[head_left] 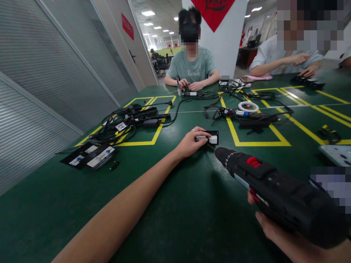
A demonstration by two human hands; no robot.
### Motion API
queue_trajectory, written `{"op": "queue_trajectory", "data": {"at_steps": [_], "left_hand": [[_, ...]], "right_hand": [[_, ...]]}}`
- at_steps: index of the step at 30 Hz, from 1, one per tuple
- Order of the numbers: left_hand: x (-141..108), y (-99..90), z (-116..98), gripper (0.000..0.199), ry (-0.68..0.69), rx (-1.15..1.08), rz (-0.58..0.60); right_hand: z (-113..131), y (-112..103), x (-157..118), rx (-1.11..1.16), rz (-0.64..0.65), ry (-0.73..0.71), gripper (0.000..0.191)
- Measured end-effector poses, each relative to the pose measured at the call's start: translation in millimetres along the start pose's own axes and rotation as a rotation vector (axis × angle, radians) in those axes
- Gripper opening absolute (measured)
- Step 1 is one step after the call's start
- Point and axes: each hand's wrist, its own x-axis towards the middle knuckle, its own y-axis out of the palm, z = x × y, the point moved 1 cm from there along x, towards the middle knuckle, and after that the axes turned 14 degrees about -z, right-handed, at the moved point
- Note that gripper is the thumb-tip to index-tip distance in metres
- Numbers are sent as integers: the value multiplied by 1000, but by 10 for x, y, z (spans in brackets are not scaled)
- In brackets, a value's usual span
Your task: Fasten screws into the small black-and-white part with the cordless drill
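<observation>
My right hand (270,223) is wrapped around the handle of a black cordless drill (263,179) with red switches and a numbered collar. The drill points left and away from me, and its thin bit (211,147) reaches the near edge of a small black plate (216,133). A white rectangular block (213,139) rests on that plate. My left hand (193,142) bends its fingers over the block and plate, holding them on the green table (186,190). Whether the bit's tip touches a screw is too small to tell.
Black cables and bar-shaped devices (137,118) lie at left, with black-and-white panels (90,155) nearer me. More cables, a white tape roll (248,106) and a metal plate (336,155) are at right. A person (193,65) sits opposite; another person (285,60) works at far right.
</observation>
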Motion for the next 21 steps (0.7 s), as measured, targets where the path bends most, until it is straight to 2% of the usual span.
{"op": "queue_trajectory", "data": {"at_steps": [12, 21], "left_hand": [[-5, -6, 2, 25, 19, -3, -6], [-10, -2, 10, 25, 5, -12, -11]], "right_hand": [[20, -80, -20, -34, 5, -13, 27], [-53, -34, -34, -15, 16, 15, 46]]}}
